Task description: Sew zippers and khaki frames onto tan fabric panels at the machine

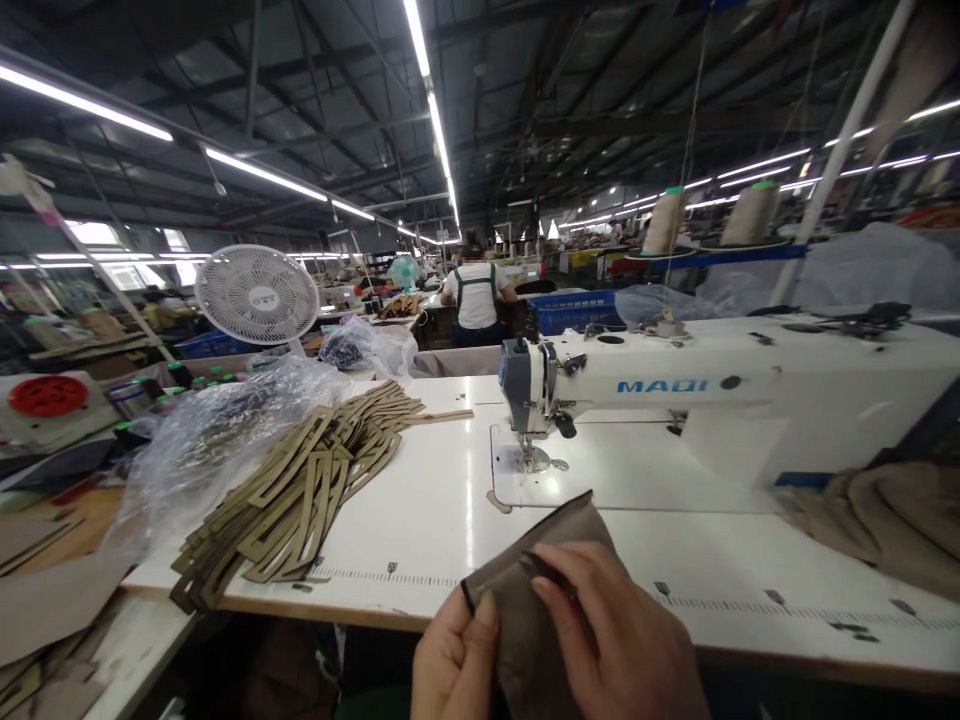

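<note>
A brown fabric piece point(525, 610) with a dark upper edge is held up at the table's front edge. My left hand point(457, 650) pinches its left corner between thumb and fingers. Over its middle, my right hand point(615, 630) is closed around a small dark pointed tool point(538, 566), mostly hidden by the fingers; its exact kind is unclear. Just beyond the cloth stands a white sewing machine point(645, 385), its needle and presser foot point(531, 455) above the plate with no cloth under them.
Many brown cut strips and frames point(322, 470) lie heaped on the white table point(420, 520) at left, beside clear plastic point(225, 450). More brown cloth point(885, 520) is piled at right. Behind are a white fan point(257, 295), thread cones point(664, 222), a blue crate point(570, 310) and a seated person point(477, 295).
</note>
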{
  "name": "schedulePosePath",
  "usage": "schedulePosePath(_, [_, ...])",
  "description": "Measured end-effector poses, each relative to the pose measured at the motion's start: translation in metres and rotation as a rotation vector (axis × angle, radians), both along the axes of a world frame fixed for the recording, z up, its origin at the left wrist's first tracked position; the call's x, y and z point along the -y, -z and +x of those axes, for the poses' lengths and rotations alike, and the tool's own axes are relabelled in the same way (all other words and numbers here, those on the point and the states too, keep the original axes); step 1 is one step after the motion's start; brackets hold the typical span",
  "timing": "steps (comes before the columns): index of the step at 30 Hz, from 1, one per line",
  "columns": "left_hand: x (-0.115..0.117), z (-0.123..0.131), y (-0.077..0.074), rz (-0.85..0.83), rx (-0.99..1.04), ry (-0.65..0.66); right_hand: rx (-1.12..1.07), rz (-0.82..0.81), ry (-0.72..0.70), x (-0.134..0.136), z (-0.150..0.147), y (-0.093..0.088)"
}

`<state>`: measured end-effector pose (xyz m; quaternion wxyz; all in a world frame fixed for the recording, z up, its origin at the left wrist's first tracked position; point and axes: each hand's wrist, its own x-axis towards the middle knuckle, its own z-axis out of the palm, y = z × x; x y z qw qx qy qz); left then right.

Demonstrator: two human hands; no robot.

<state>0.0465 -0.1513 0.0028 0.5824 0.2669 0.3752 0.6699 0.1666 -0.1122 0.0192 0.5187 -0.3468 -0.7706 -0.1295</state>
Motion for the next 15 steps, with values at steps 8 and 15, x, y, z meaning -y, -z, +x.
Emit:
schedulePosePath(8, [0.004, -0.005, -0.004, 0.001, -0.028, -0.023, 0.0, -0.009, -0.023, 0.005, -0.005, 0.004])
schedulePosePath(15, [0.005, -0.003, -0.005, -0.049, -0.095, -0.078, -0.004, 0.005, -0.027, 0.005, -0.008, 0.003])
